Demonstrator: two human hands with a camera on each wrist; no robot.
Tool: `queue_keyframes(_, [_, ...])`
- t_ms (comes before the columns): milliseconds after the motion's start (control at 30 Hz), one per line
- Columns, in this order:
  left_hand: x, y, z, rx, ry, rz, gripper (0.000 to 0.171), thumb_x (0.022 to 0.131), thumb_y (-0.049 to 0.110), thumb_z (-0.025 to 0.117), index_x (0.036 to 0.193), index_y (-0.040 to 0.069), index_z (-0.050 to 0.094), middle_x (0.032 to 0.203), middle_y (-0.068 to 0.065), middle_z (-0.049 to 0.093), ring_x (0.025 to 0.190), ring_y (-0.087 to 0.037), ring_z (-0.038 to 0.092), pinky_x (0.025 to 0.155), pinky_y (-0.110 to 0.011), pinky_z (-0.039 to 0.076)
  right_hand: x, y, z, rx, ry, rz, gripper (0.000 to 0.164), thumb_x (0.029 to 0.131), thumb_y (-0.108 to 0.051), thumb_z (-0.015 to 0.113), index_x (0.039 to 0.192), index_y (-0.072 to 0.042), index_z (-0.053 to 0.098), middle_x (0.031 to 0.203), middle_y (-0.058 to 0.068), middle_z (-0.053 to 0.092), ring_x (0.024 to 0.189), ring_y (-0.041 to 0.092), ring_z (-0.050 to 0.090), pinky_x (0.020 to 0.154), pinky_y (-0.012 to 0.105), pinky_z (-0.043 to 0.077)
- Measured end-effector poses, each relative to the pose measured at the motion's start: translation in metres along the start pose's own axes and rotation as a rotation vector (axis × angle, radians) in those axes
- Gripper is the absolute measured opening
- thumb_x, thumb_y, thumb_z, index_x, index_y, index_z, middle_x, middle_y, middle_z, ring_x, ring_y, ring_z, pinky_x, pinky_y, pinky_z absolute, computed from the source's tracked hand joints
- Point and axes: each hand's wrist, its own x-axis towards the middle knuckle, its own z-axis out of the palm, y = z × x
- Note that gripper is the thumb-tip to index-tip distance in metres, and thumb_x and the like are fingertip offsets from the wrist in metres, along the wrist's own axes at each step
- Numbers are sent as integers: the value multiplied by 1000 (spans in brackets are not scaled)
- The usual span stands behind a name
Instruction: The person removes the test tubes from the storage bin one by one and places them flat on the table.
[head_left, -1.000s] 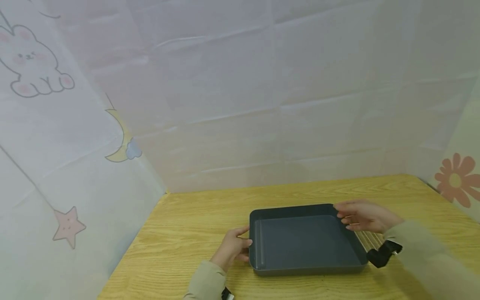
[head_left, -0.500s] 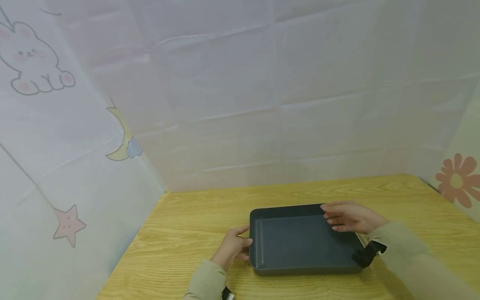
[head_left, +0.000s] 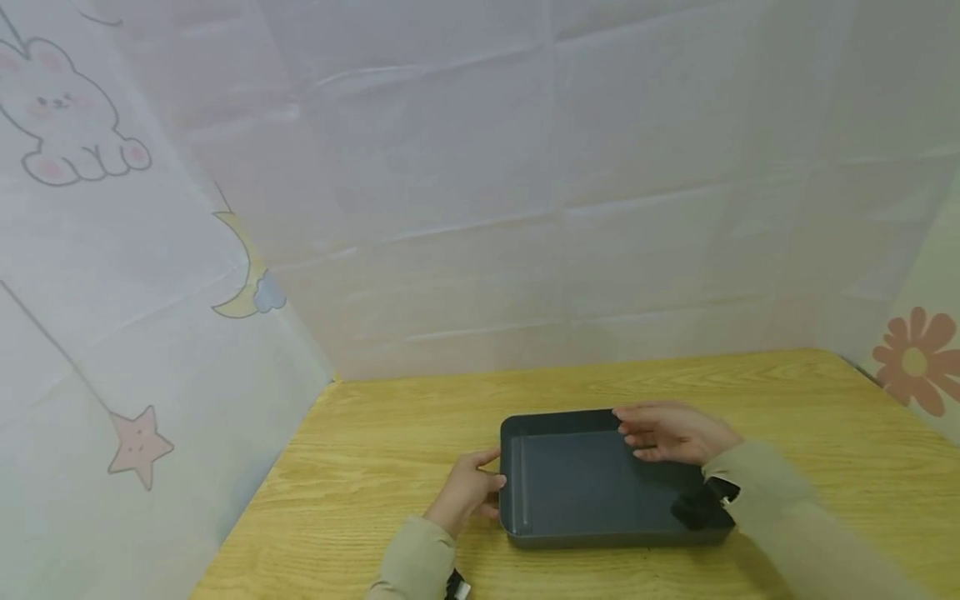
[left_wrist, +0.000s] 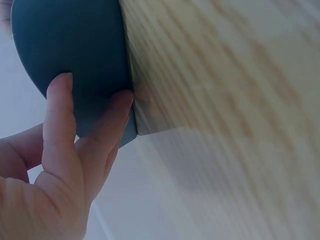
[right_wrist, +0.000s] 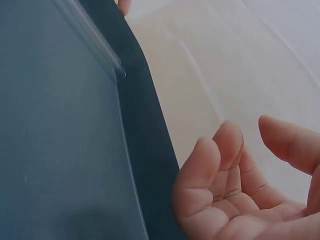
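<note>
A dark grey rectangular baking pan (head_left: pixel 573 492) lies on the wooden table, its hollow facing up. My left hand (head_left: pixel 467 490) rests against its left side. In the left wrist view the nearly straight fingers and thumb of that hand (left_wrist: pixel 65 155) press on the pan's outer wall (left_wrist: pixel 75 40). Over the right half of the pan hovers my right hand (head_left: pixel 671 432), fingers loosely bent and nothing in them. The right wrist view shows this hand (right_wrist: pixel 240 200) beside the pan's wall (right_wrist: pixel 142 120), thumb apart from the fingers. A glossy ridge (right_wrist: pixel 92 37) runs along the pan's left end inside.
The yellow wood-grain table (head_left: pixel 390 467) extends around the pan. Behind it hangs a pale creased cloth wall (head_left: pixel 480 208), with a printed star (head_left: pixel 140 446) at left and a printed flower (head_left: pixel 913 360) at right. A black wrist camera (head_left: pixel 705 502) overlaps the pan's near right part.
My right hand has moved left from the pan's far right corner to over its middle right. Thin bars at the pan's right are now hidden behind the sleeve. My left hand stays put.
</note>
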Motion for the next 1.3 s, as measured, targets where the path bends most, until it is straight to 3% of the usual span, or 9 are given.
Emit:
queue_keyframes(333, [-3,6,0,78,-12,3,50,93,-7,57,141,-6,45,77,-17,70,64,-24,68,49,-32,55,7,-2,11,28,-48,-9,12,102,-18,54,112,-14,58,89,1,63,76,11,61,71,29,54])
queue_keyframes(533, [-3,8,-2,96,-32,1,47,94,-1,59,140,-7,46,83,-17,71,67,-27,69,50,-31,55,12,0,19,23,-35,-6,15,101,-16,54,115,-12,58,89,1,63,75,12,61,70,30,54])
queue_keyframes(867, [3,5,2,35,-18,41,58,88,-14,60,140,-16,35,115,-35,58,88,-37,68,68,-41,58,23,4,36,41,-30,13,33,101,-14,53,131,0,46,88,2,62,74,12,59,71,29,52])
queue_keyframes(1000, [5,6,3,32,-18,42,58,89,-15,59,140,-17,34,116,-35,58,92,-37,67,71,-42,58,29,6,44,44,-4,33,41,101,-12,53,137,4,39,88,3,61,74,13,58,71,29,52])
queue_keyframes(1300, [3,5,3,42,-22,26,54,89,-14,59,140,-13,40,107,-25,64,85,-31,69,65,-37,58,45,12,58,38,-31,52,48,102,-11,49,143,8,30,87,3,60,75,14,58,73,31,51])
